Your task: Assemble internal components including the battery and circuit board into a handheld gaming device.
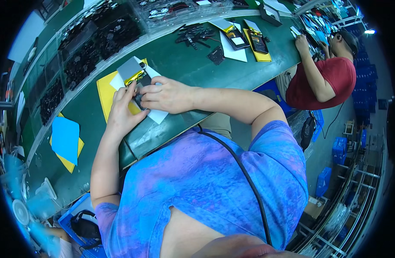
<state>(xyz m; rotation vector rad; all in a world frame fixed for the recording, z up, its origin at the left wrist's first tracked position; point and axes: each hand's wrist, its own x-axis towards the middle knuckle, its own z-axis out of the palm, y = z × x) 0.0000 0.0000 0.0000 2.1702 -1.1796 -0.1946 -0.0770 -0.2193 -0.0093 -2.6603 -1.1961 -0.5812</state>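
Observation:
A dark handheld electronic device [138, 98], partly hidden by my fingers, lies on white and yellow sheets on the green bench. A flat grey battery-like block [129, 67] with a shiny yellow taped edge lies at its far end. My left hand [122, 107] grips the device's left side, with fingertips by the yellow edge and thumb toward the near end. From the right, my right hand [169, 95] bends its fingers over the device. What lies right under the fingertips is hidden. The yellow sheet [104, 96] shows at the left and the white sheet [158, 116] below.
Two similar opened devices [236, 39] lie at the right on sheets, beside black cables [193, 35] and a dark square part [216, 56]. Clear trays of black parts [101, 38] line the back. A blue sheet [65, 136] lies left. A co-worker [322, 81] sits right.

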